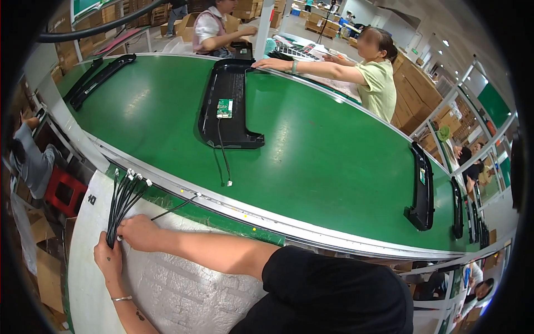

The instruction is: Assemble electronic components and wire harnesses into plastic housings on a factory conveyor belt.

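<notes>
Head view: grips a bundle of thin black cables (122,203) in the left hand (108,257), with thumb and fingers closed around the lower part. Fans out upward in smooth, rubbery strands, tipped with small white plastic plugs (131,173), over the left part of a white worktop (172,284), near the belt's edge. Touches the right side of the bundle with the right hand (138,232), with fingers bent and drawn together; cannot tell the exact thing pinched at the partly hidden fingertips. Just beside the right hand, a single black cable (173,208), slanting up to a white plug at the metal rail (261,220).

Under the forearms, crinkled and wrinkled, plastic-like texture on the worktop. Beyond the rail, a flat green belt (322,145) with a slight sheen. On the belt, a long black plastic shell (218,83), hooked at the near end, glossy along the rim. On the shell, a square green circuit board (225,104), with a thin dark lead (223,150) trailing onto the belt. At the shell's far end, a co-worker's hand (271,64), resting on the edge. Toward the right, more slim, curved black shells (424,200).
</notes>
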Demonstrator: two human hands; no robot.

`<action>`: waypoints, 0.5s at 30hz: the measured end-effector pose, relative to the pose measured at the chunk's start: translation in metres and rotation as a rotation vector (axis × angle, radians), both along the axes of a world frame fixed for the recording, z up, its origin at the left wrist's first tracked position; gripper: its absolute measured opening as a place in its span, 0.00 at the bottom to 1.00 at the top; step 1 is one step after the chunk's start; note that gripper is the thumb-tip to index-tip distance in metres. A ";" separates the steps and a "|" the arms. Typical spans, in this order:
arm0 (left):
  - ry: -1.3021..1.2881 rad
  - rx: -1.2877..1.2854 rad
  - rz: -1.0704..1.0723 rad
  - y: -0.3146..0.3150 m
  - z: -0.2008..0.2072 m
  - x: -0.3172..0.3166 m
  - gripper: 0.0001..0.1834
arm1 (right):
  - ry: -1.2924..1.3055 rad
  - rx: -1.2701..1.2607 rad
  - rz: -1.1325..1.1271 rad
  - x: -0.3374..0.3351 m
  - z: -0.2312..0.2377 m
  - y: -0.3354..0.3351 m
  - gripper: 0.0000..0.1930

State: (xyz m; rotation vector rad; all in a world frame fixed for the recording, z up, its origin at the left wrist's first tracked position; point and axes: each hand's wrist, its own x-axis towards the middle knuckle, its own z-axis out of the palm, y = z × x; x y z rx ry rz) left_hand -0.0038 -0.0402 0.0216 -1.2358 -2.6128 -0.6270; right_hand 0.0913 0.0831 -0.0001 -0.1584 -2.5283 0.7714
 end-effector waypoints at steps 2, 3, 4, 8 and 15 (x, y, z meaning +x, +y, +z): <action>-0.002 0.006 -0.004 0.000 0.000 -0.001 0.10 | 0.014 0.007 -0.004 -0.002 -0.002 0.000 0.04; -0.004 0.012 -0.013 0.000 0.000 -0.001 0.10 | 0.028 0.013 -0.013 -0.003 -0.003 -0.001 0.04; 0.000 0.016 -0.006 -0.001 0.001 -0.001 0.10 | 0.032 0.017 -0.006 -0.003 -0.002 -0.001 0.04; -0.019 -0.001 -0.024 -0.002 0.001 -0.002 0.09 | 0.040 -0.003 -0.002 0.000 -0.001 -0.002 0.04; -0.008 0.048 -0.022 0.003 0.002 0.002 0.08 | 0.024 -0.011 -0.031 -0.001 0.000 0.000 0.04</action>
